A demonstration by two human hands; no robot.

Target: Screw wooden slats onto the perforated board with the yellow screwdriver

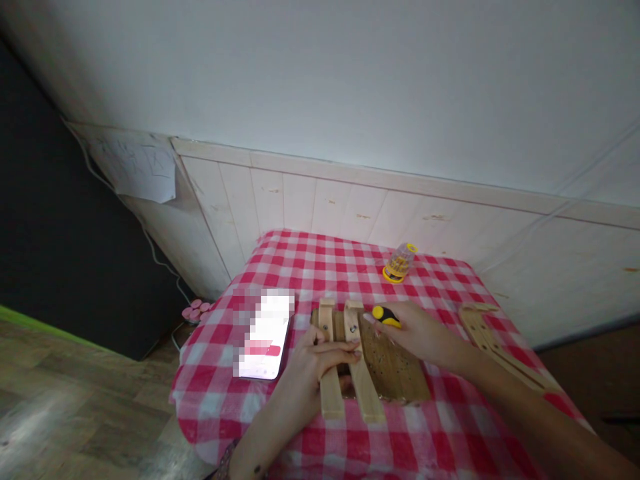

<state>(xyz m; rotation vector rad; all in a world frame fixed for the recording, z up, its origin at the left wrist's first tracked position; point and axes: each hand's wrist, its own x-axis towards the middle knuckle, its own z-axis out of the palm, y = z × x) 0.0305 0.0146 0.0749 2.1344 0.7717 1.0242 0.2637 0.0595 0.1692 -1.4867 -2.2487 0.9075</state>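
Observation:
My right hand (400,327) is closed around a yellow and black screwdriver handle (387,316), just right of two pale wooden pieces. Fingers of my left hand (327,357) lie across the left wooden strip (332,400) and reach the right wooden strip (367,393), pressing on them. Each strip has a dark screw or hole near its far end and a short block at its top. Under them lies a brown wooden board (400,373) dotted with small holes. The screwdriver's tip is hidden or too small to make out.
A lit phone (267,340) lies left of the board. A clear and yellow bit case (400,263) stands near the back edge of the checked tablecloth (320,257). More wooden pieces (500,353) lie at the right edge. The wall (330,200) rises behind the table.

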